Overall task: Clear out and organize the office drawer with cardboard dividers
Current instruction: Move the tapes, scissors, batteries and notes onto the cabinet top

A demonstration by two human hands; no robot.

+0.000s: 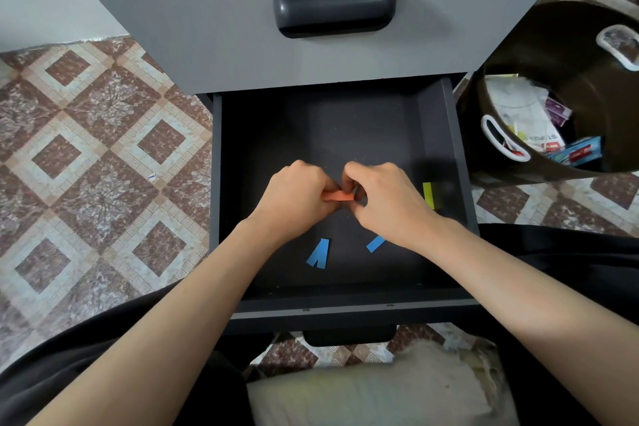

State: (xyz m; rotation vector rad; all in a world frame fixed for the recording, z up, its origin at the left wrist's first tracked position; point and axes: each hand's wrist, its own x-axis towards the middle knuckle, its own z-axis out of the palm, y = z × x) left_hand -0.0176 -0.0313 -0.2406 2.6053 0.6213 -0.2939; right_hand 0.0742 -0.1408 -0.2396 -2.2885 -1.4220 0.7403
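The dark drawer (pixel 446 135) stands pulled out below me, its floor nearly bare. Both hands meet over its middle. My left hand (pixel 294 194) pinches one end of an orange paper strip (pixel 338 196), and my right hand (pixel 383 199) pinches the other end with curled fingers. On the drawer floor near the front lie a pair of blue paper strips (pixel 318 253) and a single blue strip (pixel 375 243) partly under my right wrist. A yellow-green strip (pixel 428 194) lies by the right wall.
Above the open drawer is a shut grey drawer with a dark handle (pixel 334 7). A dark bin (pixel 560 55) with white-edged handle holes stands at the right, holding papers and packets. Patterned floor tiles lie to the left; a beige cushion (pixel 373 394) is below.
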